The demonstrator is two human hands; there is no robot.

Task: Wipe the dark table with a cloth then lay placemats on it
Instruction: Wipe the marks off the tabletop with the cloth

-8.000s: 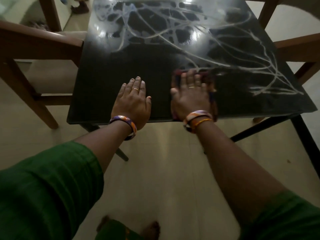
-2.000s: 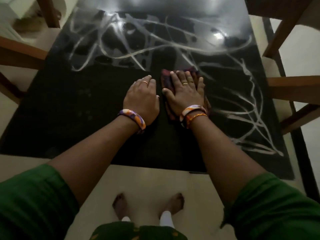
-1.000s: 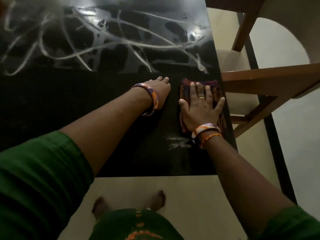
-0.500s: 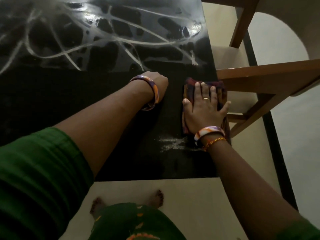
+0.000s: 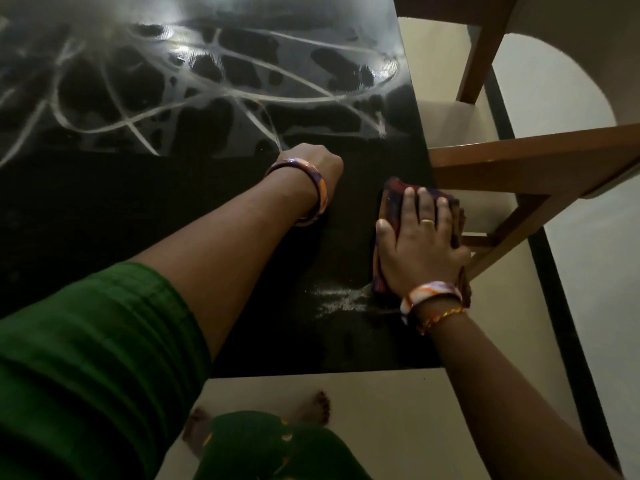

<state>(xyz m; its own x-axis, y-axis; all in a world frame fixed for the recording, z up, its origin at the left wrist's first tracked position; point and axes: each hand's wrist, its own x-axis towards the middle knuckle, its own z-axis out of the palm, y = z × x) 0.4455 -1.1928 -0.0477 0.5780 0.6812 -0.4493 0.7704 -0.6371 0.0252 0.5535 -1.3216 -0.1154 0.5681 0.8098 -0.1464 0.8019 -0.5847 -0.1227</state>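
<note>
The right hand (image 5: pixel 420 245) presses flat, fingers straight, on the folded cloth (image 5: pixel 391 199) at the dark tabletop (image 5: pixel 104 209) edge; the left hand (image 5: pixel 317 166) rests on the tabletop beside it. Whether its fingers are curled I cannot tell.

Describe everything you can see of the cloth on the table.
The cloth looks like soft woven fabric, striped in dark red, purple and orange, folded into a pad. It lies flat on the dark table at its right edge. The right hand presses on it with straight fingers, covering most of it.
</note>
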